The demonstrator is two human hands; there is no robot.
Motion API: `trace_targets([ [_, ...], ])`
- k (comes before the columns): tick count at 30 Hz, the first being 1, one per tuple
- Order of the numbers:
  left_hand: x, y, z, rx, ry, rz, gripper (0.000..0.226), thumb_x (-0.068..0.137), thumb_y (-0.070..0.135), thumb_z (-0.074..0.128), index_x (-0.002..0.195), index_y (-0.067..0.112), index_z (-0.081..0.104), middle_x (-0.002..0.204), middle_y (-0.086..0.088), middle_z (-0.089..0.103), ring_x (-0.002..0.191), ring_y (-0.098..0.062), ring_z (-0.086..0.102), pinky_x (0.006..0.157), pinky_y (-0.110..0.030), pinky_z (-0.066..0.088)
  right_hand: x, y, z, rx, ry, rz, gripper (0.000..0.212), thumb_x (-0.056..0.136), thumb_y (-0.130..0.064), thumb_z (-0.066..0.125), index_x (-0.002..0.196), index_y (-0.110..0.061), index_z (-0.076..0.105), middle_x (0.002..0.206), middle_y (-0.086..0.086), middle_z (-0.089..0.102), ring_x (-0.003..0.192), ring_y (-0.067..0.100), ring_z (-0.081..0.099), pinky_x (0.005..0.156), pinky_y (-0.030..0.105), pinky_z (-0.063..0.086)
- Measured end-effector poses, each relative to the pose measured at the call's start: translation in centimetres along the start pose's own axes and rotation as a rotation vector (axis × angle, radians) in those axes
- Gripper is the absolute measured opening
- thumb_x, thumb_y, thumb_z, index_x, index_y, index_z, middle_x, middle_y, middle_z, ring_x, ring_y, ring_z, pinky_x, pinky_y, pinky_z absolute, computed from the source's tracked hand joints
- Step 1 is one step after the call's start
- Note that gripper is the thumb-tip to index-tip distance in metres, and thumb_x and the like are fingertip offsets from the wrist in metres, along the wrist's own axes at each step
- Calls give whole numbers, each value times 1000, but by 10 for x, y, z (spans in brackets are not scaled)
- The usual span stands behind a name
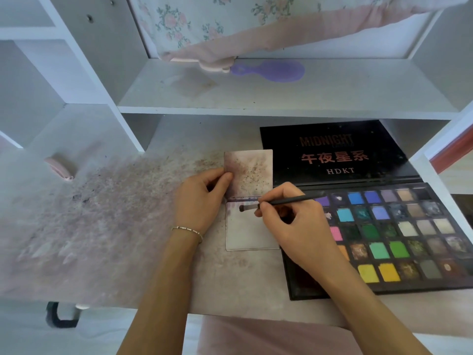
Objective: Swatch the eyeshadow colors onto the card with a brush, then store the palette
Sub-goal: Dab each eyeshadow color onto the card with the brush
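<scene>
We're looking at a home dressing corner: white shelving (pixel 281 98) is holding a purple hairbrush (pixel 271 70), floral fabric (pixel 204 21) is draping above, makeup powder is dusting the desk (pixel 115 213).

A: Item one, left hand (pixel 202 201)?
B: Forearm enters from the lower edge, angled up and slightly right. Back of hand faces the camera; thumb and curled fingers pinch an edge. Thin bracelet at the wrist.

A: Item two, right hand (pixel 289 216)?
B: Forearm enters from the lower right, angled up and left. Fingers curled in a pen-style grip, thumb and forefinger pinching a slim shaft, knuckles uppermost.

A: Relation?
B: Hands near each other, apart, not touching; left sits slightly higher.
</scene>
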State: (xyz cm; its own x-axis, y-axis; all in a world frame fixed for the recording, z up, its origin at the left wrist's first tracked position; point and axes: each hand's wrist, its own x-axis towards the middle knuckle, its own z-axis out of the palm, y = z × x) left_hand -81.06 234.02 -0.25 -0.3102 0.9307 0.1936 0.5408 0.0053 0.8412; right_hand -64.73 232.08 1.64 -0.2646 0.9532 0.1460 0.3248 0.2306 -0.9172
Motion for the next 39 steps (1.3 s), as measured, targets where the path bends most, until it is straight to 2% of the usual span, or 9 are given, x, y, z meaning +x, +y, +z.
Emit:
trace_targets([
  [2,0,1,0,1,4,3,15,87,19,60,89,12,73,75,6,61,78,-20,62,80,-45,52,3,0,4,-5,-17,2,9,83,-15,57,79,-23,56,73,4,67,68,17,62,62,35,51],
  [5,-1,1,0,-8,-2,-3,15,88,19,60,92,13,73,76,8,62,78,-16,62,80,-44,52,5,0,8,-34,-35,-12,10,83,-13,59,77,-21,57,73,1,67,64,6,55,56,18,45],
  [11,0,1,0,-2,4,-4,14,88,20,60,89,14,73,75,3,64,83,-28,65,78,-47,52,5,2,9,-31,-50,0,10,83,-12,59,77,-20,59,73,0,68,66,0,54,59,11,41],
  [16,-1,1,0,6,-3,0,23,85,30,58,88,12,72,76,-3,67,84,-29,65,77,-48,52,6,0,9,-52,-71,-2,19,84,-12,59,75,-29,55,76,-2,68,70,1,56,61,9,41],
  [20,0,0,0,9,1,-4,17,87,22,60,87,11,72,73,4,62,83,-30,65,77,-49,52,5,0,9,-47,-85,4,20,83,-12,59,75,-30,54,77,-3,67,71,4,57,61,10,43],
  [25,-1,0,0,5,-1,9,21,87,25,59,85,9,71,74,3,62,83,-32,65,77,-50,52,6,-1,9,-51,-74,-3,23,84,-11,59,74,-31,53,76,-3,67,67,-1,54,59,9,40],
  [29,0,0,0,10,-6,7,22,88,26,58,84,9,71,76,-10,70,80,-31,65,75,-49,52,6,-1,9,-57,-86,5,19,84,-13,58,75,-29,54,76,-4,67,68,-2,54,59,9,41],
  [34,-1,0,0,16,8,-2,17,88,21,60,85,10,72,74,3,63,82,-30,65,77,-48,53,6,-1,9,-66,-91,-6,23,83,-12,59,74,-32,52,77,-5,67,72,1,57,61,8,41],
  [39,-1,1,0,17,2,-14,18,88,22,59,84,10,71,74,3,62,82,-30,65,76,-49,53,7,-1,9,-63,-81,-6,23,84,-12,58,74,-33,52,77,-5,66,70,-2,55,60,8,41],
])
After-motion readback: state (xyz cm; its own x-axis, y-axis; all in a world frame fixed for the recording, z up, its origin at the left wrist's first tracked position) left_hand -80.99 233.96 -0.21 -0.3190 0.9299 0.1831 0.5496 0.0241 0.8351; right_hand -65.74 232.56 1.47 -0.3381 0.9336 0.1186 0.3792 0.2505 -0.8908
